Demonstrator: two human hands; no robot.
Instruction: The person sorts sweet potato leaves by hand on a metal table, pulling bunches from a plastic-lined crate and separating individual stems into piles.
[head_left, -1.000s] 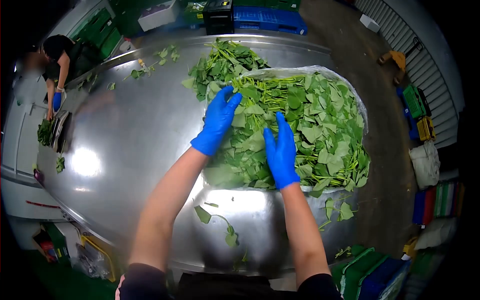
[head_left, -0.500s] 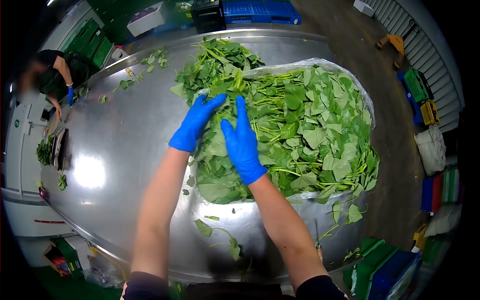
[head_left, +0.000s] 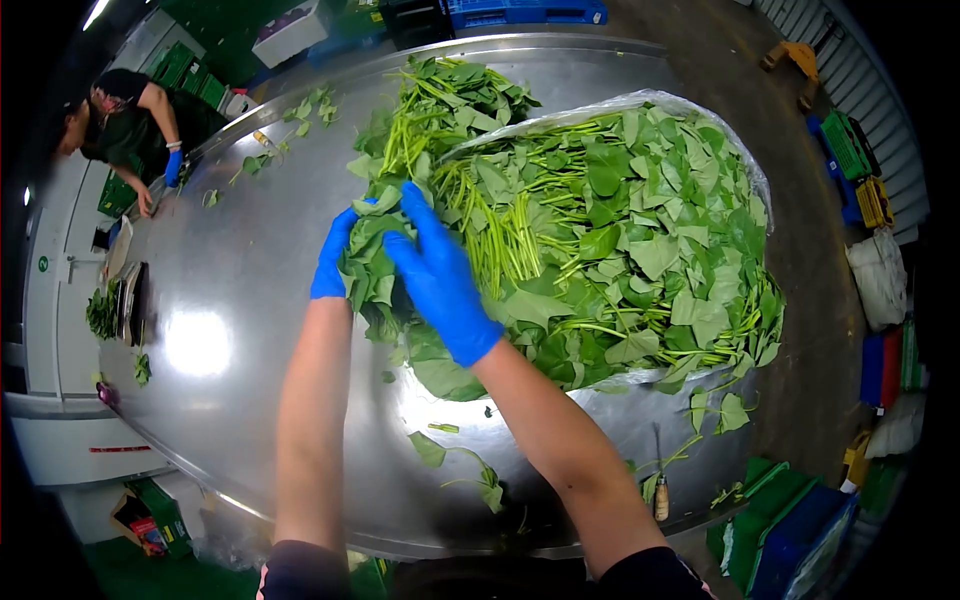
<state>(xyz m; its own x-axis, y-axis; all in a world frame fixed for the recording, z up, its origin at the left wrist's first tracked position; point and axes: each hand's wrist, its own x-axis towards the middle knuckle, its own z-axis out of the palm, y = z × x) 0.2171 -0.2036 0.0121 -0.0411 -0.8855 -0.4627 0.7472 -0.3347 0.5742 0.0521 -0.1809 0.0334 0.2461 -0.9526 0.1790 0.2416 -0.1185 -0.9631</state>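
My left hand (head_left: 335, 255), in a blue glove, is wrapped round the outer side of a bunch of leafy greens (head_left: 372, 255). On the bunch's other side lies my right hand (head_left: 440, 280), also gloved in blue, its fingers curved against the leaves. Both hands hold the bunch between them; part of the left fingers is hidden by leaves. To the right spreads a wide layer of leafy greens (head_left: 640, 250) with long stems, lying on clear plastic wrap (head_left: 665, 98). Another heap of greens (head_left: 455, 95) sits beyond my hands.
All this lies on a steel table (head_left: 250, 410) with a raised rim. Loose sprigs (head_left: 485, 480) and a wooden-handled tool (head_left: 661, 497) lie near its front edge. A co-worker (head_left: 150, 120) leans over the far left end. Crates (head_left: 770, 530) stand at lower right.
Both hands have moved left, carrying a bunch of greens off the layer's left part to its left edge. Stems now show where they were. The camera view has shifted slightly.
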